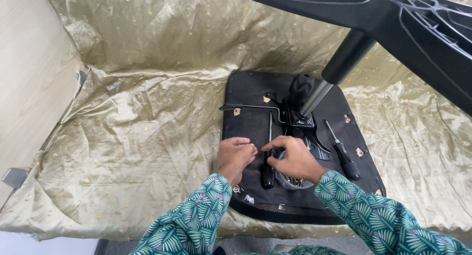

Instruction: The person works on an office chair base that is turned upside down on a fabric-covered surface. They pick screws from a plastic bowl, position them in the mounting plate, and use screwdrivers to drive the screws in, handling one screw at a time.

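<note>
A crumpled gold cloth (147, 137) covers the surface, with an upturned black seat (246, 122) lying on it. Both hands meet on the seat's near part. The left hand (235, 156) is pinched, fingertips towards the right hand (293, 159), which curls over a small tin (290, 180). A screwdriver (268, 161) lies between them, long axis pointing away, nearer the right hand. Another screwdriver (342, 154) lies farther right.

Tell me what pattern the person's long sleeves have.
The sleeves carry a green leaf print with small pink touches, seen clearly in the head view.
</note>
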